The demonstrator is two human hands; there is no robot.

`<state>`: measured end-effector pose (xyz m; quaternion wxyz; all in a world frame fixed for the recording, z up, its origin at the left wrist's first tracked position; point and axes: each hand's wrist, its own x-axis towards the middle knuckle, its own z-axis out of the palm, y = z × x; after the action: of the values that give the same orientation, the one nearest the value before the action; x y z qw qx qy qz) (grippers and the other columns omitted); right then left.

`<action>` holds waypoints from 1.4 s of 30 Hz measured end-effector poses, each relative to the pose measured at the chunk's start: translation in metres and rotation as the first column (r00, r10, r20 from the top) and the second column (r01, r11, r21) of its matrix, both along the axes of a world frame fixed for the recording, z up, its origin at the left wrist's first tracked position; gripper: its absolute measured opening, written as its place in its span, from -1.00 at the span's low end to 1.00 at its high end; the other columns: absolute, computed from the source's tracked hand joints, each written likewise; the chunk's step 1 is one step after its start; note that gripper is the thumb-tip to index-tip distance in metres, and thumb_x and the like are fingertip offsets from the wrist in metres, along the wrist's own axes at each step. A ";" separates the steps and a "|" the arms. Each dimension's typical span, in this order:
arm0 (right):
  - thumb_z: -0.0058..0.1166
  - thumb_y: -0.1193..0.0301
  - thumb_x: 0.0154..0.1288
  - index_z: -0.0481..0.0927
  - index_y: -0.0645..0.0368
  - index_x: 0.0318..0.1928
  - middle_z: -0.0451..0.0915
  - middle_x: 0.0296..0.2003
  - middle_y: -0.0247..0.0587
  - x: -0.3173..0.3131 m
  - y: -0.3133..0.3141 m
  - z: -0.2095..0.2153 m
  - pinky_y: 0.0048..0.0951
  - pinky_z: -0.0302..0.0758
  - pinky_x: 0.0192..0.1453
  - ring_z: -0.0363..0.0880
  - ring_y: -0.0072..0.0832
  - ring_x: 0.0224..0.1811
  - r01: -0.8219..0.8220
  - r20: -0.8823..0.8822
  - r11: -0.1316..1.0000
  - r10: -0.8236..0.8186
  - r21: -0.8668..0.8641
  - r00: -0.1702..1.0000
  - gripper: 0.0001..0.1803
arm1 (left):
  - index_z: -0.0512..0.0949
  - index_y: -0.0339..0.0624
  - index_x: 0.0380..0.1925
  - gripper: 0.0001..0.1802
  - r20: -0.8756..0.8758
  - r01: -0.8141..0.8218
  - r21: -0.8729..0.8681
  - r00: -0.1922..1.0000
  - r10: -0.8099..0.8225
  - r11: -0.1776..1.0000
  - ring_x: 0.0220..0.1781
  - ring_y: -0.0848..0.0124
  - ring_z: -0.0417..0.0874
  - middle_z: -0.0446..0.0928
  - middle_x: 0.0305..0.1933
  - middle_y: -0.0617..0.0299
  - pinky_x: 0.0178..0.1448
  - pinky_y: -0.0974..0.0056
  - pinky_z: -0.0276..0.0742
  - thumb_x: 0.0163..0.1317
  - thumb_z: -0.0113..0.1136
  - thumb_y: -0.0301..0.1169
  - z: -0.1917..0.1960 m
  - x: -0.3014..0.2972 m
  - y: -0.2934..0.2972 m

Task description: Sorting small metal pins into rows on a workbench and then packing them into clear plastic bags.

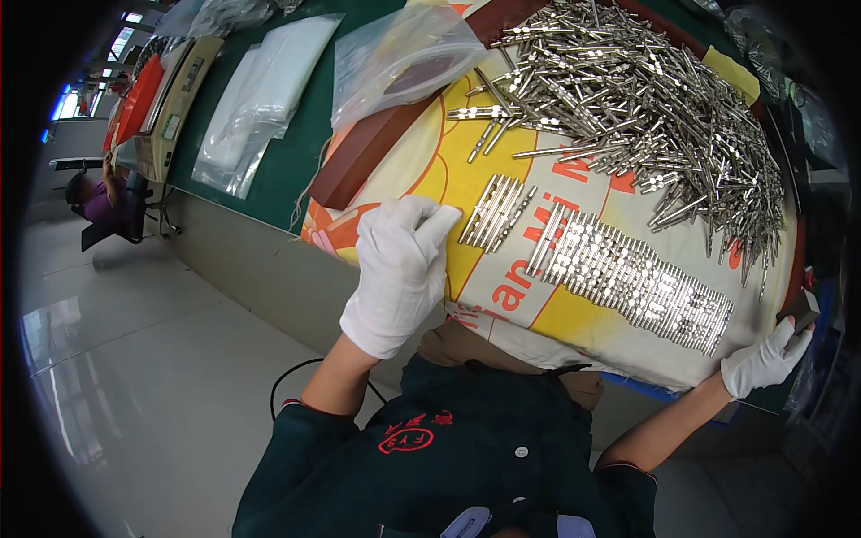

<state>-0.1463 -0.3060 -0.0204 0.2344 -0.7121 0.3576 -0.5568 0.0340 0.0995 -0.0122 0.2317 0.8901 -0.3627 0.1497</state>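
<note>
My left hand (402,269), in a white glove, rests flat on a printed yellow and white cloth (466,193), fingertips beside a small row of metal pins (496,211). A long neat row of metal pins (632,278) lies across the cloth to the right. Behind it sits a big loose heap of metal pins (646,99). My right hand (767,359), also gloved, grips a dark block (798,312) at the cloth's right edge.
A green table (314,117) carries clear plastic bags (260,99) and a larger clear bag (404,54). A brown strip (377,148) lies along the cloth's left side. A beige machine (175,103) stands far left; a seated person (94,197) is beyond it.
</note>
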 end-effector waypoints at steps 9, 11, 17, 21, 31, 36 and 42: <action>0.15 0.37 0.34 0.35 0.44 0.26 0.56 -0.04 -0.12 0.002 0.002 0.000 -0.48 0.36 0.13 0.49 -0.48 -0.07 -0.041 0.021 0.999 0.041 0.031 0.999 -0.43 | 0.59 -0.10 -0.18 -0.58 -0.035 0.030 0.053 0.999 -0.028 0.998 -0.22 0.20 0.49 0.47 -0.27 0.19 -0.14 0.18 0.31 -0.09 0.14 -0.72 0.002 0.003 -0.009; 0.15 0.37 0.34 0.34 0.44 0.26 0.56 -0.04 -0.12 0.000 0.000 -0.002 -0.49 0.36 0.13 0.49 -0.49 -0.07 -0.048 0.027 0.999 0.047 0.026 0.999 -0.43 | 0.59 -0.10 -0.18 -0.58 -0.041 0.054 0.042 0.998 -0.052 0.998 -0.22 0.21 0.49 0.48 -0.27 0.19 -0.13 0.17 0.31 -0.09 0.13 -0.72 0.001 0.003 -0.009; 0.14 0.33 0.36 0.38 0.42 0.23 0.54 0.09 -0.02 -0.003 -0.004 -0.006 -0.43 0.37 0.20 0.52 -0.41 0.04 -0.056 0.050 0.998 0.055 0.020 0.997 -0.45 | 0.59 -0.08 -0.16 -0.55 -0.044 0.087 0.031 0.995 -0.086 0.996 -0.19 0.21 0.50 0.49 -0.23 0.19 -0.11 0.18 0.30 -0.09 0.14 -0.73 0.001 0.003 -0.010; 0.13 0.34 0.36 0.37 0.42 0.25 0.53 0.11 -0.01 -0.003 -0.001 -0.004 -0.44 0.36 0.22 0.51 -0.41 0.05 -0.053 0.039 0.998 0.052 0.021 0.998 -0.44 | 0.58 -0.12 -0.21 -0.57 0.072 0.125 -0.032 0.990 -0.122 0.992 -0.21 0.20 0.50 0.50 -0.25 0.22 -0.15 0.14 0.32 -0.21 0.19 -0.62 0.004 0.000 -0.019; 0.14 0.40 0.33 0.33 0.41 0.30 0.52 0.13 -0.04 0.001 0.001 -0.003 -0.45 0.34 0.25 0.50 -0.42 0.07 -0.029 0.030 0.999 0.028 0.029 0.999 -0.41 | 0.45 -0.16 0.08 -0.36 -0.168 0.447 0.199 0.892 -0.419 0.872 0.24 0.28 0.43 0.40 0.27 0.22 0.16 0.18 0.25 -0.07 0.31 -0.24 0.022 -0.035 -0.044; 0.13 0.37 0.37 0.33 0.43 0.28 0.53 0.13 -0.07 0.001 0.002 -0.004 -0.48 0.33 0.25 0.49 -0.46 0.08 -0.055 0.042 0.998 0.054 0.020 0.998 -0.43 | 0.42 -0.19 0.13 -0.31 -0.244 0.466 0.288 0.880 -0.407 0.836 0.33 0.25 0.38 0.34 0.34 0.18 0.23 0.13 0.20 -0.02 0.25 -0.10 0.020 -0.038 -0.041; 0.13 0.37 0.38 0.34 0.43 0.28 0.53 0.13 -0.09 -0.001 0.001 -0.004 -0.47 0.33 0.25 0.49 -0.46 0.08 -0.057 0.048 0.998 0.056 0.019 0.997 -0.43 | 0.44 -0.17 0.11 -0.35 -0.212 0.404 0.312 0.912 -0.351 0.860 0.30 0.27 0.39 0.36 0.34 0.19 0.20 0.12 0.20 0.04 0.20 -0.05 0.023 -0.036 -0.035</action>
<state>-0.1476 -0.3053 -0.0247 0.2656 -0.7061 0.3372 -0.5631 -0.0023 0.0645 0.0103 0.1214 0.8369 -0.5327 -0.0318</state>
